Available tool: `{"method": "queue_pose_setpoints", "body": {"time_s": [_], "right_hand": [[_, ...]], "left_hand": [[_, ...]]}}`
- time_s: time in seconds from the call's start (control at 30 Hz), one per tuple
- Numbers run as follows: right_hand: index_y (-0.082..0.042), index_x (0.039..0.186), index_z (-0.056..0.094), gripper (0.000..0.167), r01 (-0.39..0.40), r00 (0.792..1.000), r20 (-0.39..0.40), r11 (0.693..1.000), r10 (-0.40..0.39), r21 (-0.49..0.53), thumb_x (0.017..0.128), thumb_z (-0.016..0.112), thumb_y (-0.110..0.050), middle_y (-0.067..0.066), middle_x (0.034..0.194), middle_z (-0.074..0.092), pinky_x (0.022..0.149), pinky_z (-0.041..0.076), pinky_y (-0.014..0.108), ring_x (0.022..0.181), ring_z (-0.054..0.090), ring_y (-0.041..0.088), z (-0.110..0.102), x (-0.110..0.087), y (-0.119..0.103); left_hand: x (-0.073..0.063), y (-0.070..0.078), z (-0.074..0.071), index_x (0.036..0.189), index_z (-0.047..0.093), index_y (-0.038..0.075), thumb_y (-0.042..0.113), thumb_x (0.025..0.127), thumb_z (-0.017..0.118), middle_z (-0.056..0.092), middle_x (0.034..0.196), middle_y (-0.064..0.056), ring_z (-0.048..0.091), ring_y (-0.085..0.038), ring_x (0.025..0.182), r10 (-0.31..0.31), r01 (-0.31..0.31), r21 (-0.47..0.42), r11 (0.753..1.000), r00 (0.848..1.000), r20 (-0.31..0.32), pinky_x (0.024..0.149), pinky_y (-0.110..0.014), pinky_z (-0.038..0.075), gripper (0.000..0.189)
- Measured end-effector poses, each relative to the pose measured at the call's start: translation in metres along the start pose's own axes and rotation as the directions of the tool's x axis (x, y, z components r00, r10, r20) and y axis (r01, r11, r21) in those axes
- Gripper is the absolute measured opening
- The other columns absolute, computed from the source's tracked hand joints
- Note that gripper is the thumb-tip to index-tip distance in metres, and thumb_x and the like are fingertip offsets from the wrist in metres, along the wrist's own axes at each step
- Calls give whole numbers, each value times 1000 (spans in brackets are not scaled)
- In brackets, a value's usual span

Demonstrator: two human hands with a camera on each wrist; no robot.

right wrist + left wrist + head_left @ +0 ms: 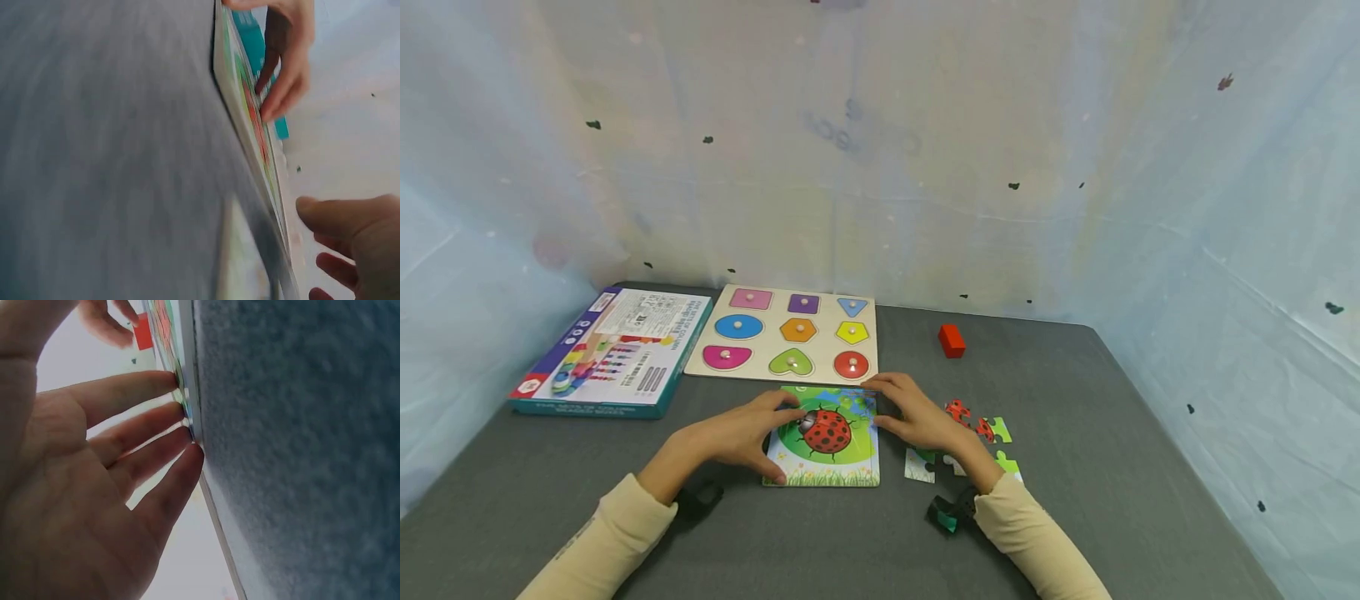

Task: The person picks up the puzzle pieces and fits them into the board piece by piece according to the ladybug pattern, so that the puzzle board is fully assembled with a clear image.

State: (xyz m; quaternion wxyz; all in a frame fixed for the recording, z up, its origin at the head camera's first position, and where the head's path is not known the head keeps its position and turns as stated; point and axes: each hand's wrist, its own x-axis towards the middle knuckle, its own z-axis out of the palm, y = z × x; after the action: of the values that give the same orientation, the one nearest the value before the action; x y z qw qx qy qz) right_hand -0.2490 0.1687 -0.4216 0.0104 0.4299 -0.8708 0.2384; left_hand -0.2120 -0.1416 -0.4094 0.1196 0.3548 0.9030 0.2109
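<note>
I see the left hand (737,433), fingers relaxed, touching the ladybug board (829,433), which lies flat between it and the right hand (917,417), also loose-fingered. Puzzle pieces (920,467) lie around the right wrist; the shape board (797,330) lies beyond both hands.

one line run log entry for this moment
left hand: touching ladybug board, left side | right hand: at its right edge | loose puzzle pieces: right of board

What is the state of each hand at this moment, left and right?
Left hand: open, touching the ladybug board.
Right hand: open, holding nothing, by the board's right edge.
</note>
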Motion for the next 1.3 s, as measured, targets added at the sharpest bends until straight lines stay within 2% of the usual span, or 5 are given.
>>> {"method": "queue_pose_setpoints", "body": {"time_s": [0.3, 0.53, 0.9, 1.1, 1.3], "right_hand": [[-7, 132, 50, 49, -106, 994, 35, 994, 106, -21, 88, 66, -19, 7, 132, 47, 97, 40, 44, 121, 44, 22, -28, -35, 16], [-8, 129, 54, 49, -115, 992, 53, 992, 117, -54, 86, 68, -26, 7, 124, 50, 91, 42, 43, 113, 48, 21, -26, -48, 22], [-6, 121, 61, 37, -76, 997, -12, 994, 75, -77, 87, 67, -21, 6, 107, 57, 79, 41, 36, 90, 49, 18, -19, -47, 22], [-3, 125, 57, 42, -54, 998, -47, 997, 52, -60, 87, 67, -18, 7, 110, 56, 80, 44, 36, 92, 51, 20, -18, -45, 20], [-4, 127, 56, 45, -6, 998, -68, 1000, 5, -21, 85, 68, -16, 9, 116, 53, 79, 44, 33, 95, 50, 19, -16, -27, 4]], "left_hand": [[-4, -10, -3, 132, 46, 4, 49, 63, 82, 40, 137, -12, 34, -30, 129, 32, -32, -12, 999, 999, 3, 102, -51, 32, 91], [-3, -10, -5, 130, 47, 6, 48, 63, 82, 40, 138, -11, 33, -30, 130, 24, -23, -35, 999, 999, 23, 103, -52, 31, 87], [-1, -10, -5, 131, 47, 7, 49, 64, 81, 39, 139, -10, 32, -30, 130, 22, -21, -37, 999, 999, 36, 103, -52, 31, 86], [-2, -10, -6, 130, 48, 6, 49, 64, 81, 39, 139, -10, 32, -30, 130, 28, -26, -36, 999, 999, 31, 103, -52, 31, 86], [-4, -10, -7, 129, 48, 7, 48, 64, 81, 40, 138, -10, 33, -30, 129, 32, -31, -42, 999, 999, 23, 102, -53, 31, 84]]}}
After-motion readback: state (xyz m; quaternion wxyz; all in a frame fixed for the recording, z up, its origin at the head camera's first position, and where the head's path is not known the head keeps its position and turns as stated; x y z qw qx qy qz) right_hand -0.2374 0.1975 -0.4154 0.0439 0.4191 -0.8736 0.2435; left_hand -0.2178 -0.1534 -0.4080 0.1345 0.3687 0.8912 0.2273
